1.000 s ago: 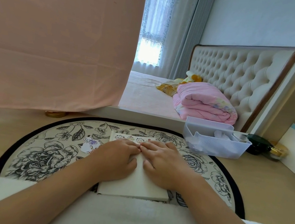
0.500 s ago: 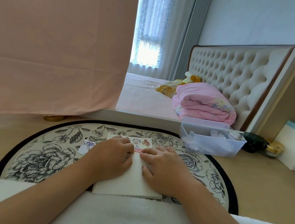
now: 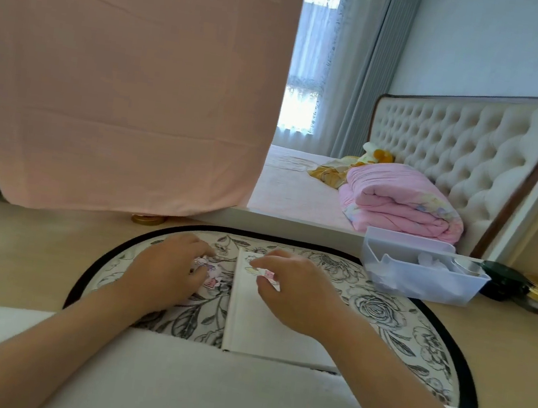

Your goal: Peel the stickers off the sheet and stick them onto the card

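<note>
Head view: a sticker (image 3: 269,275) appears pinched by the right hand (image 3: 299,298) above the card (image 3: 256,330). The sheet (image 3: 211,273) is pressed flat by the left hand (image 3: 164,272). Creasing is risked if the sticker is lowered unevenly.

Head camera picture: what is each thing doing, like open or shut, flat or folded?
card, flat on the mat, stickers at its top.
sticker sheet, flat, partly under the left hand; grip unclear.
right hand, at a pink sticker; grip unclear.
clear bin, open-topped.
pink blanket, folded.
</note>
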`<state>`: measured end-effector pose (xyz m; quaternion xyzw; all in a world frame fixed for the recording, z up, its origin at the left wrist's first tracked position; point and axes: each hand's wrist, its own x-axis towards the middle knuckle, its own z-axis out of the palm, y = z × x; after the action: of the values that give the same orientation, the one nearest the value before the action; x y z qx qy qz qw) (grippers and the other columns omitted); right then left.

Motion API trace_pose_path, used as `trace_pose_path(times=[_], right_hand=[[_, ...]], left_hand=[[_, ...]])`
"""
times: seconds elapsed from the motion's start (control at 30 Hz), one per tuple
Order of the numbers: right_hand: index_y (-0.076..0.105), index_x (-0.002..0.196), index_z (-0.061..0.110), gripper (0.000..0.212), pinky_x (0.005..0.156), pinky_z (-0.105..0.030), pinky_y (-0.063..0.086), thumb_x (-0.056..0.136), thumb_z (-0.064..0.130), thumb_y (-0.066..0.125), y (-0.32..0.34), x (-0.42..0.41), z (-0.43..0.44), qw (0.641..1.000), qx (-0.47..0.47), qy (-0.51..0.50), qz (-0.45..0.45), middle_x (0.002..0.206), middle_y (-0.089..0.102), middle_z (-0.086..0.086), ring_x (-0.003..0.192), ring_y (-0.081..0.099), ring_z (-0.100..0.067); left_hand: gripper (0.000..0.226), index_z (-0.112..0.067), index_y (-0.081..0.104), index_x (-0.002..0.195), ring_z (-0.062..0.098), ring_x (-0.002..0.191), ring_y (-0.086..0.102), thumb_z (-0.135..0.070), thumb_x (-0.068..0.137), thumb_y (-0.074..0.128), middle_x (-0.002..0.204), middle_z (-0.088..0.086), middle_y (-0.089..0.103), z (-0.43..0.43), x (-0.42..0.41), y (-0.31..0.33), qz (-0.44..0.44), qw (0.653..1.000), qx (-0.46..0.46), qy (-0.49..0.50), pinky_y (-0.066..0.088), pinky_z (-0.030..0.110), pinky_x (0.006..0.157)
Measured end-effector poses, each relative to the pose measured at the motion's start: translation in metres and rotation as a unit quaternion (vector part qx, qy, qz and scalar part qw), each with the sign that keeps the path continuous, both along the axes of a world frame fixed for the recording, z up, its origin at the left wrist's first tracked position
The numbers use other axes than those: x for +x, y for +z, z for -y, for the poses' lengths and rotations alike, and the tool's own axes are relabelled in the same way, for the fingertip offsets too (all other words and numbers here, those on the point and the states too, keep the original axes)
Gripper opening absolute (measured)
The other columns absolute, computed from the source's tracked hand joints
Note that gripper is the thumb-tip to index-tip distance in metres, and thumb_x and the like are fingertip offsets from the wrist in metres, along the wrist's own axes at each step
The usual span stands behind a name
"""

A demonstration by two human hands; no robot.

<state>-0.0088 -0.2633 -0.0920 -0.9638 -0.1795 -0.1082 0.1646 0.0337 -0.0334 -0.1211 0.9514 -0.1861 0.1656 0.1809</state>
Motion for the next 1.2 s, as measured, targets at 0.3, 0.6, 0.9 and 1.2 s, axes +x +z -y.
trace_pose_path(times=[0.3,0.6,0.9,1.2], right_hand=[[0.065,0.13,0.032,0.036,0.098,-0.036,0.047,0.096,0.04,0.059,0.0,0.034,-0.07,0.996,-0.083,0.036,-0.013,0.132,0.063,0.009,0.121,0.056,-0.015],[0.073,0.113,0.032,0.031,0.085,-0.036,0.05,0.1,0.047,0.048,-0.014,0.045,-0.083,0.986,-0.161,0.046,0.024,0.108,0.064,0.007,0.106,0.056,-0.016],[0.078,0.096,0.034,0.02,0.087,-0.031,0.046,0.094,0.036,0.057,-0.017,0.041,-0.079,0.986,-0.13,0.029,0.096,0.101,0.073,0.013,0.1,0.061,-0.011],[0.076,0.078,0.026,0.015,0.072,-0.033,0.053,0.092,0.029,0.07,-0.006,0.038,-0.069,0.982,0.176,0.015,-0.066,0.073,0.072,0.008,0.071,0.064,-0.012]], left_hand=[[0.031,-0.028,0.062,0.127,0.008,0.11,0.043,-0.031,0.097,0.053,0.113,-0.013,0.055,-0.041,0.011,-0.018,-0.051,0.998,-0.027,-0.011,0.04,0.028,0.096],[0.033,-0.03,0.061,0.125,0.015,0.121,0.04,-0.034,0.093,0.052,0.127,-0.009,0.053,-0.038,0.012,-0.021,-0.035,0.999,0.006,-0.001,0.039,0.036,0.102],[0.035,-0.029,0.061,0.126,0.012,0.12,0.041,-0.023,0.093,0.052,0.124,-0.009,0.055,-0.031,0.007,-0.018,-0.041,0.999,-0.017,-0.023,0.038,0.032,0.102],[0.011,-0.035,0.069,0.089,0.002,0.084,0.06,-0.025,0.088,0.068,0.084,-0.018,0.068,-0.021,-0.002,-0.006,-0.052,0.969,-0.237,-0.047,0.05,0.026,0.078]])
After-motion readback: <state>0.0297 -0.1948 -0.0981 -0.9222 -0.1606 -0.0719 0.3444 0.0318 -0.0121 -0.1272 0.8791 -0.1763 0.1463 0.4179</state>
